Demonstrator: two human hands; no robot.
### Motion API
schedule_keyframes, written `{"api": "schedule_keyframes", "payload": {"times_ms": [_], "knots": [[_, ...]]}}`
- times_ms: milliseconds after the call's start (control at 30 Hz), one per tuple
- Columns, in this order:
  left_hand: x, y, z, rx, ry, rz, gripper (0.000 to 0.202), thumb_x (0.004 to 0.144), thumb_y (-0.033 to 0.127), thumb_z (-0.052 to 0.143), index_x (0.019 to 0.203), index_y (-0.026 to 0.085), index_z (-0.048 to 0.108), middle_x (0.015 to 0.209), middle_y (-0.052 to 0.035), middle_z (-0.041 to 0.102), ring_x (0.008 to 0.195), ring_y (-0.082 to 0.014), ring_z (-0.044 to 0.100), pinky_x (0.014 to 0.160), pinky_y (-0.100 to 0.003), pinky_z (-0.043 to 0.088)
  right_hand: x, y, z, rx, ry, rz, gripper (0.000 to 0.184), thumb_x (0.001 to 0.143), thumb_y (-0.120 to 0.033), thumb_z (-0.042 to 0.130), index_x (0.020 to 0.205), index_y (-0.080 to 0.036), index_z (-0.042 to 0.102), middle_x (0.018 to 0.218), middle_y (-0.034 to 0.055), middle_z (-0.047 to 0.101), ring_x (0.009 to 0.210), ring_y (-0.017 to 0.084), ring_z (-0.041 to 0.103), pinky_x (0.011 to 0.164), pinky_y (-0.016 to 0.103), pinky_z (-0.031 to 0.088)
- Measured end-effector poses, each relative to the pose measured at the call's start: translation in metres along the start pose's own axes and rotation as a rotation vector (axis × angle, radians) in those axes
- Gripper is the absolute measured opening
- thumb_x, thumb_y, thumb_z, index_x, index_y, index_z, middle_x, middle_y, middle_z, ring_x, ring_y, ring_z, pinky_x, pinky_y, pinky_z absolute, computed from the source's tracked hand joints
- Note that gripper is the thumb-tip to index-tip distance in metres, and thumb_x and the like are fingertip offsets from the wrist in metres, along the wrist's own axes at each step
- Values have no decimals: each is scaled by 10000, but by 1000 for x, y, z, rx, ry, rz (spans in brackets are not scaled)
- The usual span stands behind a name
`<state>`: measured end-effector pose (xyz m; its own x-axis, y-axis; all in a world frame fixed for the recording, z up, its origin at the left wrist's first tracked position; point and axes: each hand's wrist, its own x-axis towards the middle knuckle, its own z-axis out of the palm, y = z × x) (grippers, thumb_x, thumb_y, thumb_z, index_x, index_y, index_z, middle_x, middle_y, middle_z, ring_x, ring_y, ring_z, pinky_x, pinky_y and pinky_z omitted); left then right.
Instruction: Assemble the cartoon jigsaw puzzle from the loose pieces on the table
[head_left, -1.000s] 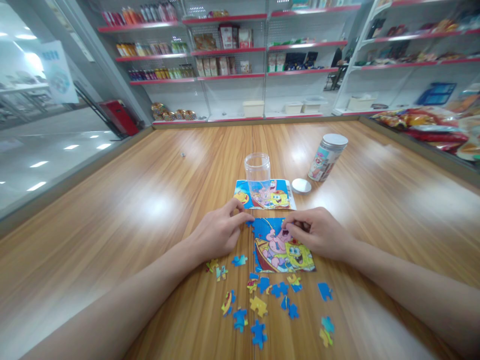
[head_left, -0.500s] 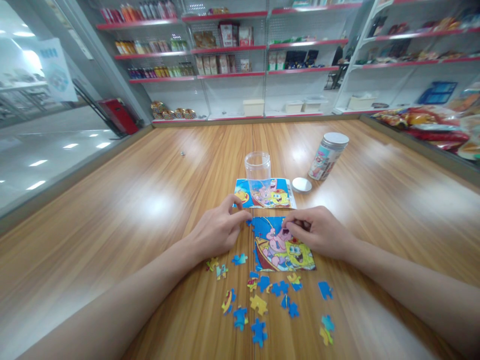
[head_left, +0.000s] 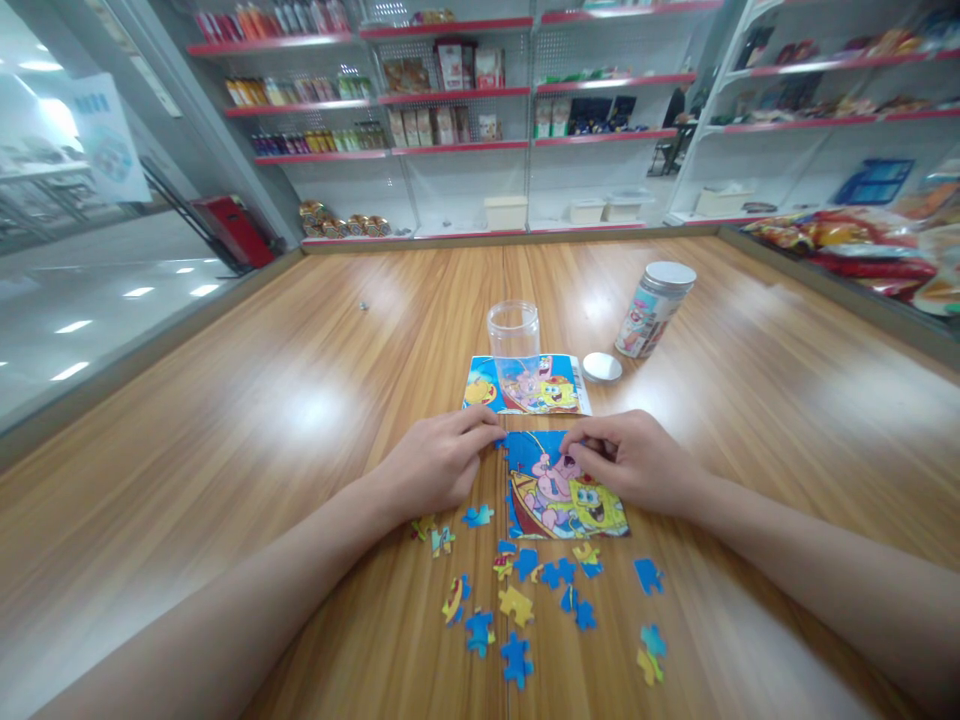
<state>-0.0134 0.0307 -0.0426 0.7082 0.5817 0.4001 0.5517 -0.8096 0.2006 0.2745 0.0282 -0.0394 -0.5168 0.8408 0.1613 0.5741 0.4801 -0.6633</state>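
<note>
A partly joined jigsaw puzzle point(head_left: 551, 500) with a pink and a yellow cartoon figure lies flat on the wooden table. At its upper left corner my left hand point(head_left: 435, 462) is closed, thumb and index finger pinching a small blue puzzle piece point(head_left: 500, 442) against the puzzle's edge. My right hand point(head_left: 641, 465) is closed with its fingertips on the puzzle's upper right part, covering that corner. Several loose blue and yellow pieces point(head_left: 516, 660) lie scattered nearer me. Beyond the puzzle is a picture sheet point(head_left: 559, 395) showing the same figures, with a clear jar point(head_left: 514, 340) standing on it.
Right of the sheet lies a round silver lid point(head_left: 602, 367). Behind it stands a printed canister point(head_left: 654, 310) with a silver lid. Snack bags point(head_left: 862, 245) lie past the table's right edge. Stocked shelves point(head_left: 457, 92) line the far wall. A red hand truck point(head_left: 236, 232) stands at left.
My left index finger has come down from its raised bend to meet the thumb at the blue piece. My right hand has stayed nearly still on the puzzle.
</note>
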Motion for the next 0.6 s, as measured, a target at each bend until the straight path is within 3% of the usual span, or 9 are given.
{"api": "schedule_keyframes", "payload": {"times_ms": [367, 533, 600], "knots": [[3, 3, 0, 17, -31, -15, 381, 868, 43, 456, 1203, 132, 615, 1221, -123, 626, 1091, -238, 653, 874, -402, 618, 1, -1, 1, -56, 12, -21, 138, 853, -196, 610, 923, -202, 728, 573, -47, 538, 505, 80, 461, 515, 232, 285], [2, 3, -1, -16, -48, -72, 588, 860, 30, 436, 1432, 164, 444, 1329, -121, 595, 1170, -236, 621, 955, -423, 582, 1, -1, 1, -63, 9, -28, 145, 852, -192, 608, 928, -211, 729, 577, -53, 538, 505, 77, 460, 519, 228, 287], [2, 2, -1, -23, -53, -68, 579, 863, 26, 431, 1421, 179, 462, 1310, -109, 605, 1136, -230, 633, 925, -417, 591, 1, -1, 1, -65, 10, -30, 146, 852, -191, 608, 931, -211, 729, 580, -53, 539, 507, 77, 458, 520, 227, 287]]}}
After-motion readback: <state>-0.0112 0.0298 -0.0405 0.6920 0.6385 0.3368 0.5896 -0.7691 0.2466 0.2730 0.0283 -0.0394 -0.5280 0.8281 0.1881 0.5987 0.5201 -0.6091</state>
